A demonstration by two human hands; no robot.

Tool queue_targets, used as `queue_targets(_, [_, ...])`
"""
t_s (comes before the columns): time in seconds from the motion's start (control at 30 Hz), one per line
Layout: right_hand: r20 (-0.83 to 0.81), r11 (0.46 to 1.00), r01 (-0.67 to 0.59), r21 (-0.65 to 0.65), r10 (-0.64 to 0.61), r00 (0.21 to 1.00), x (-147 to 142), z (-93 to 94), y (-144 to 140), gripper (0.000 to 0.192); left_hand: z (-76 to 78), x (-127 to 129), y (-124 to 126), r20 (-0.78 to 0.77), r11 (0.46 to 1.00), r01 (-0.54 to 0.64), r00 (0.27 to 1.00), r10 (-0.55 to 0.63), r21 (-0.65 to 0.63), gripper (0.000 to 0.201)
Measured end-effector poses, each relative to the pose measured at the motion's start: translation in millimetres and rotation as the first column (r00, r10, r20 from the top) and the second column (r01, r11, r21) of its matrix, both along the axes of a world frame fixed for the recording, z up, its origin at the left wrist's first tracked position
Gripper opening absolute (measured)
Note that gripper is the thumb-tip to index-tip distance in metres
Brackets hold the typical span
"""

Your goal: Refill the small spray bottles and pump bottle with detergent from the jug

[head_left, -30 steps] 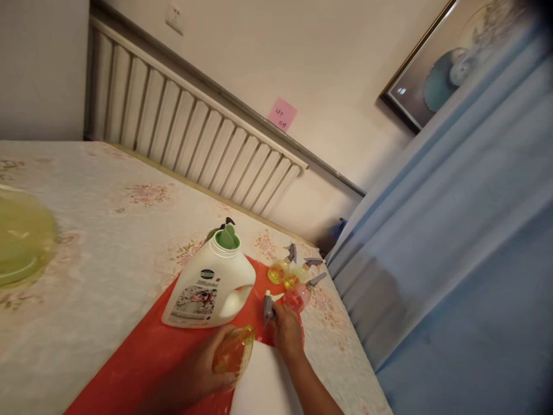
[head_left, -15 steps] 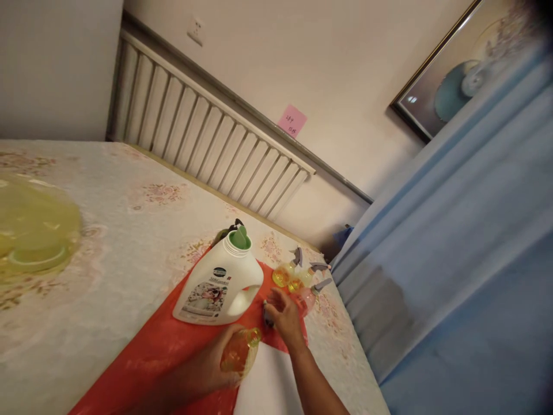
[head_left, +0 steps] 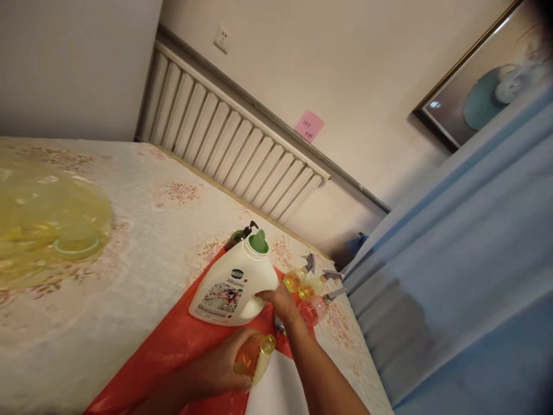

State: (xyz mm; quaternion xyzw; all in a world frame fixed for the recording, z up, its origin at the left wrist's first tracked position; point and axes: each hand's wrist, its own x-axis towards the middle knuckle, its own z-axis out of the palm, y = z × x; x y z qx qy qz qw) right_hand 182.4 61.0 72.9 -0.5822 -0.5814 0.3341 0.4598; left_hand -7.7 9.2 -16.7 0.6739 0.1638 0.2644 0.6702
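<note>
1. White detergent jug (head_left: 216, 297), centre of frame, standing on a red mat (head_left: 159, 351); neck uncapped, green pouring spout (head_left: 259, 242) in the mouth. Judged the heaviest item if well filled; fill level not visible. Firm plastic, likely smooth and slick on the shoulders. Best hold: the moulded handle on its right side.
2. Right hand (head_left: 283, 302), just right of centre. Fingers set at the jug's handle; whether they have closed around it cannot be told.
3. Small yellow-tinted bottle (head_left: 247, 357), lower centre, off the mat, neck tipped to the right and without a cap. Orange liquid or tint within. Judged light, slippery if wet, prone to spill when tilted. Best hold: round the body, below the neck.
4. Left hand (head_left: 222, 363), lower centre. Fingers wrapped about the small bottle's body.
5. Grey part (head_left: 279, 324), probably a trigger head, half hidden by the right wrist.
6. Three trigger spray bottles (head_left: 311, 311), right of the jug, closely grouped; easily knocked by a rightward swing.
7. Dark pump bottle (head_left: 236, 237), behind the jug, upper side.
8. Desk (head_left: 142, 253), floral cloth. Far edge runs below the radiator (head_left: 228, 124); right edge near the blue curtain (head_left: 458, 276). Widest stretch of cloth: left of the jug, as far as a yellow plastic bag (head_left: 64, 190).
</note>
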Motion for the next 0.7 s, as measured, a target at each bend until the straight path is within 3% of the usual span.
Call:
queue_targets(0.23, [-0.206,0.997,-0.04,-0.064,0.026,0.978,-22,0.5,8,0.025,19.5,-4,-2,-0.053,1.0,0.0,0.999,-0.001,-0.007,0.068])
queue_targets(0.4, [-0.279,0.997,-0.021,-0.072,0.0,0.96,-42,13.3,14,0.027,24.5,-6,-3,-0.05,1.0,-0.009,0.999,0.007,-0.021,0.062])
queue_targets(0.53, [-0.313,0.998,0.007,-0.058,-0.025,0.95,-57,27.0,18,0.018,22.4,-6,-3,-0.035,0.999,0.0,0.999,-0.001,-0.041,0.067])
queue_targets(0.7, [-0.331,0.998,0.058,-0.024,-0.063,0.941,-62,54.1,18,0.016,7.9,-3,-2,-0.049,0.998,-0.054,0.997,0.053,-0.036,0.073])
